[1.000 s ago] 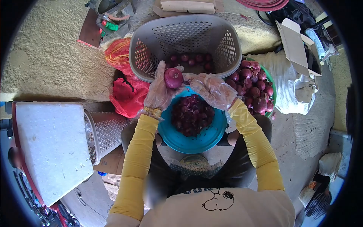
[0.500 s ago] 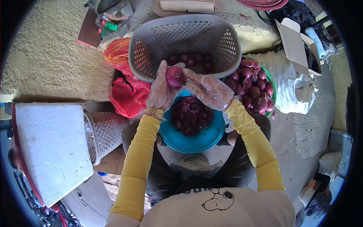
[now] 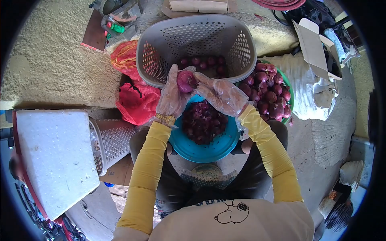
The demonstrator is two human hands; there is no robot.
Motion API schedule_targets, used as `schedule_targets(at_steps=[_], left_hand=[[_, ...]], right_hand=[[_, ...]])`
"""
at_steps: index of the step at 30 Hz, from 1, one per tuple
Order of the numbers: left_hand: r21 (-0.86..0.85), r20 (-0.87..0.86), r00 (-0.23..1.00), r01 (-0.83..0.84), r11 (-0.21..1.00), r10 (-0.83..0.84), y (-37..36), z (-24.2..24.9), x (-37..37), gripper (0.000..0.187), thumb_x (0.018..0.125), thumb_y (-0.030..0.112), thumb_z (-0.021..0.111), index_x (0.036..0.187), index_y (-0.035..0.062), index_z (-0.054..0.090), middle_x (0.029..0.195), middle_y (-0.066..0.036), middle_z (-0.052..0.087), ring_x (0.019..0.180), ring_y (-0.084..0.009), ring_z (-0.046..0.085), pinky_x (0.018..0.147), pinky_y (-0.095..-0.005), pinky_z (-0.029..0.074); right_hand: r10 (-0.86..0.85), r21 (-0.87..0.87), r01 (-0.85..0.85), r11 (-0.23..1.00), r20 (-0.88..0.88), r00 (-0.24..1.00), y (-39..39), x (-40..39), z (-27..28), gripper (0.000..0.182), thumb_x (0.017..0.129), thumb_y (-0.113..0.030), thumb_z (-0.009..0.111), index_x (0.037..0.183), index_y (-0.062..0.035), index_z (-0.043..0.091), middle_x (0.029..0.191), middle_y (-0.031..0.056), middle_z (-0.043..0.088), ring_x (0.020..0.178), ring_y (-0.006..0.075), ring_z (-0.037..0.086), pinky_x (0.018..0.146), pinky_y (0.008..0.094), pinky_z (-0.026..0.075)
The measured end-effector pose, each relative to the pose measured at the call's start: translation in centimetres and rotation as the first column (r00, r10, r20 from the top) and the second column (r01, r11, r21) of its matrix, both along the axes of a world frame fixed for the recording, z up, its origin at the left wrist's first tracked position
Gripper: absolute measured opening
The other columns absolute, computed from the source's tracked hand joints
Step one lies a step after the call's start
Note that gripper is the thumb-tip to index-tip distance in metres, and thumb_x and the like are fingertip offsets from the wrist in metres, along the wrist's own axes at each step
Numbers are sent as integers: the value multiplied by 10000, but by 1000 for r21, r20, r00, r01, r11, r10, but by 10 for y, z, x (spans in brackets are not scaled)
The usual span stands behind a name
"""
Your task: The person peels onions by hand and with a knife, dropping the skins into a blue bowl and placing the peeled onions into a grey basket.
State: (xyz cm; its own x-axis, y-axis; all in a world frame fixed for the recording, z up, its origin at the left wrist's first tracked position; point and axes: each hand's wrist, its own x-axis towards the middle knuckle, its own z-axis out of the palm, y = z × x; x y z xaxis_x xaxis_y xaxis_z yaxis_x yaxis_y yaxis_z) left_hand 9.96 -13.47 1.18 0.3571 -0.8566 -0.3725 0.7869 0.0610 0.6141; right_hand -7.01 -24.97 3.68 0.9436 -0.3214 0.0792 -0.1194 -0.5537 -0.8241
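A red onion (image 3: 186,81) is gripped in my left hand (image 3: 171,94), which wears a clear plastic glove. My right hand (image 3: 221,91), gloved the same way, has its thumb and fingertips closed against the onion's right side. Both hands are just in front of the grey basket's rim. Below them a blue basin (image 3: 203,154) holds a heap of dark red onion skins (image 3: 204,124). Inside the grey perforated basket (image 3: 193,36) lie several red onions (image 3: 203,64). To the right, a green tub (image 3: 290,86) is piled with red onions that have loose papery skins (image 3: 271,96).
Red mesh sacks (image 3: 138,98) lie left of the basket. A white foam board (image 3: 56,156) and a tipped perforated basket (image 3: 116,138) are at the left. White sacking (image 3: 297,88) and an open cardboard box (image 3: 315,50) lie to the right. My knees flank the basin.
Almost nothing differs. Both hands hold the onion in the same place, with only a very slight shift of the fingers.
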Motion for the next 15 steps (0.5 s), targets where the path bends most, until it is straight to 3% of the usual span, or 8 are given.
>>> schedule_targets(at_steps=[2, 4, 8, 10, 11, 13, 15], left_hand=[[3, -9, 1000, -2, 1000, 2, 0, 0, 0, 614, 1051, 548, 484, 1313, -1, 562, 1151, -136, 649, 1004, -245, 652, 829, -367, 585], [19, -48, 999, 23, 1000, -22, 0, 3, 0, 605, 1043, 563, 491, 1290, 15, 562, 1149, -130, 649, 1001, -244, 654, 823, -373, 586], [32, -82, 996, 40, 999, -37, 0, 0, 6, 577, 1035, 572, 500, 1274, 49, 544, 1132, -117, 651, 996, -240, 655, 785, -393, 592], [-60, -73, 973, 217, 974, -221, 3, -4, 16, 609, 1051, 530, 490, 1338, -5, 530, 1105, -126, 688, 944, -241, 699, 766, -379, 624], [-59, -73, 973, 216, 975, -220, 5, -8, 15, 609, 1051, 530, 490, 1338, -5, 530, 1105, -126, 688, 944, -241, 699, 766, -379, 624], [66, 7, 991, 131, 989, -132, 5, 12, 7, 509, 1046, 501, 521, 1302, 61, 530, 1027, -97, 698, 836, -219, 713, 603, -346, 631], [68, -19, 989, 150, 986, -149, 5, 16, 7, 474, 1044, 490, 531, 1283, 81, 528, 1015, -96, 697, 801, -219, 716, 557, -341, 627]], right_hand=[[4, -10, -4, 1000, 10, 1000, 0, 1, -3, 568, 1070, -332, 529, 1448, 87, 464, 1200, 284, 675, 1056, 384, 687, 927, 393, 517], [-18, -9, 20, 1000, 149, 989, 1, 3, -7, 534, 1043, -311, 566, 1434, 47, 497, 925, 253, 702, 880, 433, 682, 773, 456, 533], [-12, -36, 19, 999, 184, 983, 1, 3, -12, 531, 1041, -296, 570, 1456, 21, 478, 977, 249, 708, 920, 434, 683, 799, 456, 540], [14, -50, -1, 999, 249, 968, -1, 3, -17, 519, 1037, -278, 576, 1470, -12, 472, 1018, 240, 711, 954, 428, 681, 830, 459, 543], [14, -49, -2, 999, 249, 968, -2, 0, -18, 519, 1037, -278, 576, 1470, -12, 472, 1018, 240, 711, 954, 428, 681, 830, 459, 543], [25, 45, -29, 999, 100, 995, -2, -4, -12, 484, 1032, -269, 585, 1454, -47, 506, 1052, 236, 711, 987, 420, 678, 854, 467, 542], [31, -18, -29, 999, 143, 989, -3, -6, -9, 476, 1027, -271, 592, 1447, -59, 520, 1051, 229, 714, 990, 415, 680, 852, 470, 543]])
